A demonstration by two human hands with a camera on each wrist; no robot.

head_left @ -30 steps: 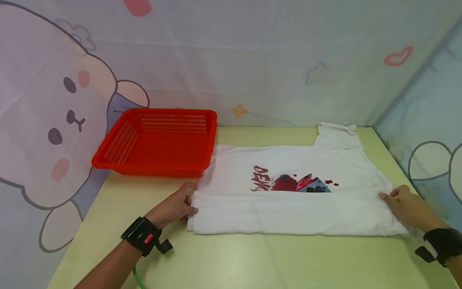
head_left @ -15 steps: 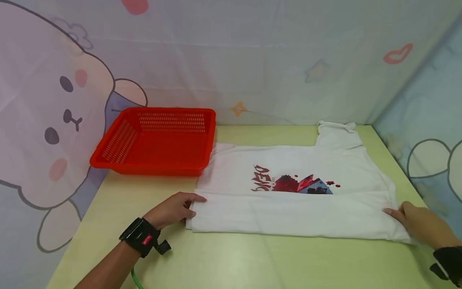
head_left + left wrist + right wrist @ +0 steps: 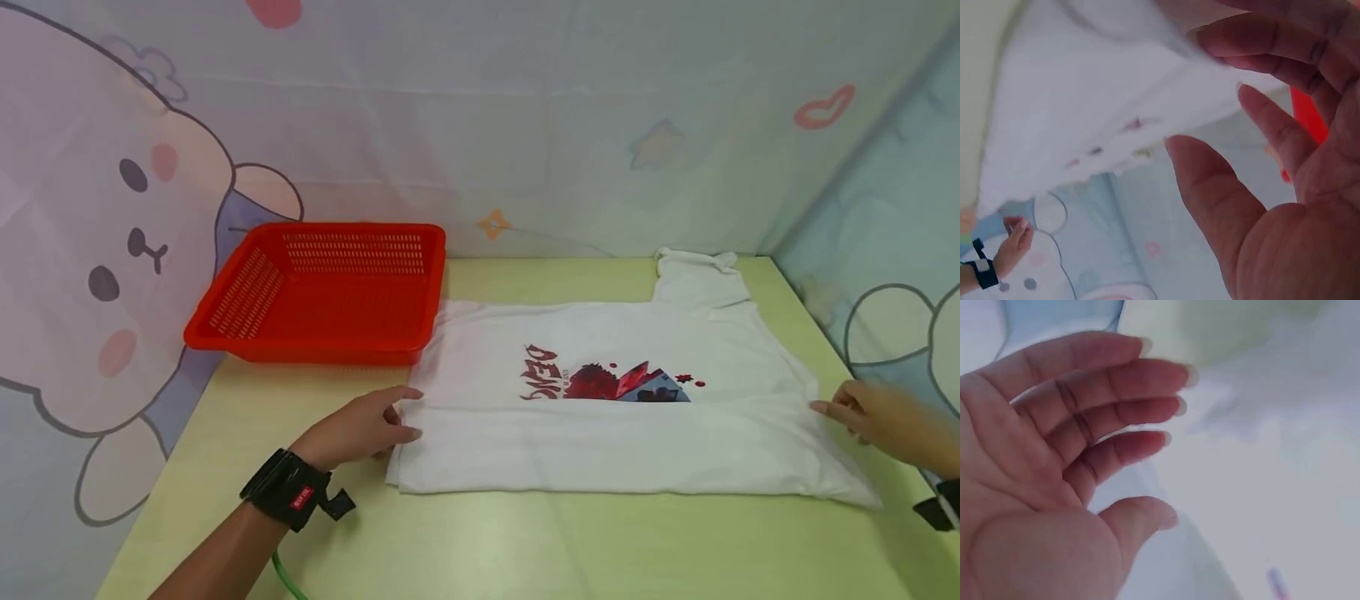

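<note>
A white T-shirt [image 3: 480,350] with a dark red and blue print lies sideways, its near part folded over in a long flat band [image 3: 600,446]. At the band's left end is my left hand [image 3: 360,429], thumb and fingers spread apart. The left wrist view shows its fingertips [image 3: 1210,44] close against the white cloth; whether they touch cannot be told. My right hand [image 3: 892,421] is at the shirt's right edge with loosely bent fingers. In the right wrist view its thumb [image 3: 1141,519] and fingers are apart with nothing between them.
A red plastic basket [image 3: 337,354] with slotted walls stands at the back left, beside the shirt's left end. A sleeve [image 3: 697,279] reaches toward the table's back edge. Printed cloth walls [image 3: 525,150] rise behind and at the right of the pale table [image 3: 465,550].
My right hand first moved toward the near right corner, then up and outward from the shirt. The band's near right corner now reaches farther right. My left hand has shifted slightly, its fingers spreading.
</note>
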